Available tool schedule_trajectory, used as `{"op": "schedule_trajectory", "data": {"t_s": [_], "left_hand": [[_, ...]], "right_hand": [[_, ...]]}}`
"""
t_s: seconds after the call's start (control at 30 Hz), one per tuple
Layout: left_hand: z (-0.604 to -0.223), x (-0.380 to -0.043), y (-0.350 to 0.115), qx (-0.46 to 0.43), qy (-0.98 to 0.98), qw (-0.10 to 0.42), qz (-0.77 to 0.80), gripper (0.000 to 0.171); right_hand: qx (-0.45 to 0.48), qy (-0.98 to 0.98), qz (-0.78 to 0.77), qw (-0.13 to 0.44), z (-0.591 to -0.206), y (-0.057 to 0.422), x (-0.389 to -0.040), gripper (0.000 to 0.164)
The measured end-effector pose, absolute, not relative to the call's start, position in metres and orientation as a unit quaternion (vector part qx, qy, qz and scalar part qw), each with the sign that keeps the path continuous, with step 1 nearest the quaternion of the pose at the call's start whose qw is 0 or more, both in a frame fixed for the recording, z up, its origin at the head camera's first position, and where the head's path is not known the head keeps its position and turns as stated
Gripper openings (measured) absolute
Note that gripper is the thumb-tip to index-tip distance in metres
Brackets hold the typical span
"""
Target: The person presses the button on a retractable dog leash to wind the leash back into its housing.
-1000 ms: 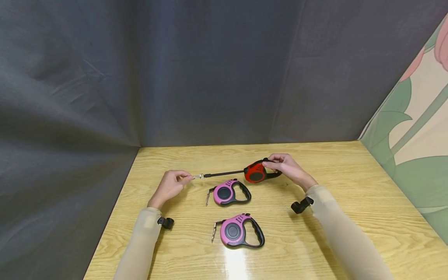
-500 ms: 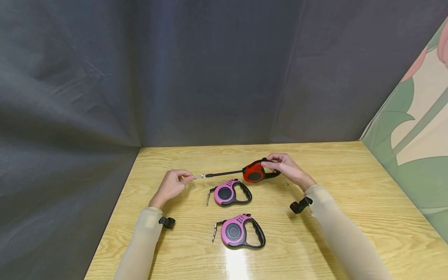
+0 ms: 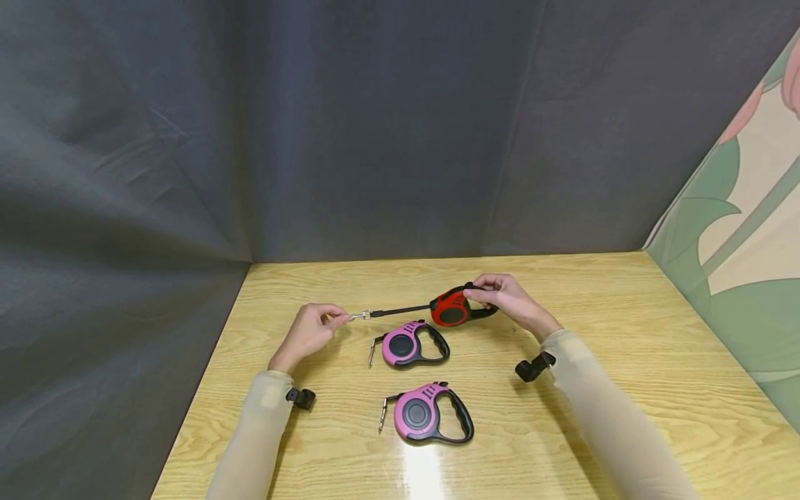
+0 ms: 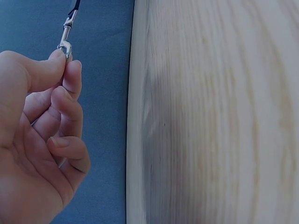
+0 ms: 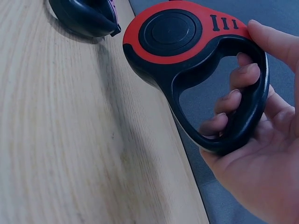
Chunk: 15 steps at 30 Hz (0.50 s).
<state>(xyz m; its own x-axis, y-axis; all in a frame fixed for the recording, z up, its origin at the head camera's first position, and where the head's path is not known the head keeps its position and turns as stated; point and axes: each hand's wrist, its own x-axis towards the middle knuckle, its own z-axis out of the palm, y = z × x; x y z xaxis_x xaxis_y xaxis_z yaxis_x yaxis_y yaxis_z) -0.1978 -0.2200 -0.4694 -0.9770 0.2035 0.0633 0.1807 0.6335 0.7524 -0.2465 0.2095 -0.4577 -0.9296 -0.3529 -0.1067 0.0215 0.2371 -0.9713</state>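
My right hand [image 3: 509, 297] grips the black handle of a red and black retractable dog leash [image 3: 451, 309] near the back of the table. In the right wrist view the fingers [image 5: 245, 74] curl through the handle loop, and the thumb lies on the upper edge of the casing. A short black strap [image 3: 403, 310] runs from the casing to a silver snap hook [image 4: 66, 37]. My left hand [image 3: 309, 333] pinches the end of that hook between thumb and forefinger, the other fingers loosely curled. The strap stretches almost straight between both hands.
Two pink and black retractable leashes lie flat on the wooden table: one [image 3: 400, 345] just in front of the strap, the other [image 3: 415, 414] nearer. Their hooks point left. A dark curtain [image 3: 387, 139] hangs behind, and a flower-patterned panel [image 3: 737, 278] stands at right.
The red leash and my right hand have shifted slightly left. My left hand with the hook has edged slightly right, and the pulled-out strap looks a little shorter. The pink leashes have stayed put.
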Motion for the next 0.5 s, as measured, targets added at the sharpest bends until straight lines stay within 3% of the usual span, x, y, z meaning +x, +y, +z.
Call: {"op": "schedule_trajectory", "data": {"t_s": [0.5], "left_hand": [[-0.4671, -0.2000, -0.2179, 0.111, 0.903, 0.023, 0.414, 0.014]], "right_hand": [[-0.111, 0.772, -0.607, 0.153, -0.4591, 0.2070, -0.2445, 0.019]]}}
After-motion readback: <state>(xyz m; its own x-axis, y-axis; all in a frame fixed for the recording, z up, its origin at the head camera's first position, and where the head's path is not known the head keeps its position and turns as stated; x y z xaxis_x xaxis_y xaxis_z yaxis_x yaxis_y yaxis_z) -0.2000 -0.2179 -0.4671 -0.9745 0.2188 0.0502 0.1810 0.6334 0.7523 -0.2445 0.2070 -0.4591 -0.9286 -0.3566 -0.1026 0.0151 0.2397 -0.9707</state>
